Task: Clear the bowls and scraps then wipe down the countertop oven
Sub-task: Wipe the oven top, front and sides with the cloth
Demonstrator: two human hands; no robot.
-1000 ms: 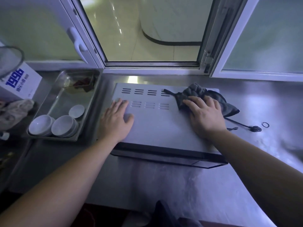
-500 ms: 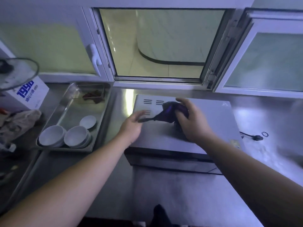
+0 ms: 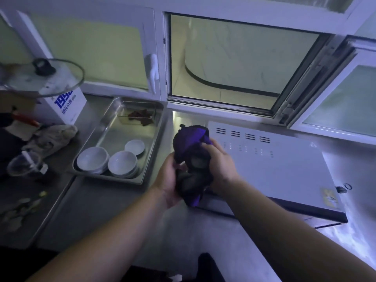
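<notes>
We hold a dark cloth (image 3: 191,157) bunched between both hands, lifted clear of the steel counter (image 3: 105,204) just in front of the left end of the countertop oven (image 3: 284,169); our left hand (image 3: 168,180) cups it from below and from the left, palm turned up and fingers curled round the lower folds; our right hand (image 3: 219,159) grips it from the right, fingers curled into the upper folds, where the fabric shows purple; the oven lies flat on the counter below the open window (image 3: 234,58), its pale top bare, with rows of vent slots near the back edge and a yellow label at the near right corner; to the left of the oven, apart from it, stands a steel tray (image 3: 150,163); in its near end sit two stacks of white bowls (image 3: 105,161) side by side, with a small white dish (image 3: 134,146) just behind them; at the far end of the tray lie dark brown scraps (image 3: 140,117); left of the tray we see a crumpled pale rag (image 3: 50,137), a white box with blue print (image 3: 67,104) and a glass lid (image 3: 44,78) resting above it; a small dark ring (image 3: 348,186) lies on the counter just beyond the oven's right edge.
</notes>
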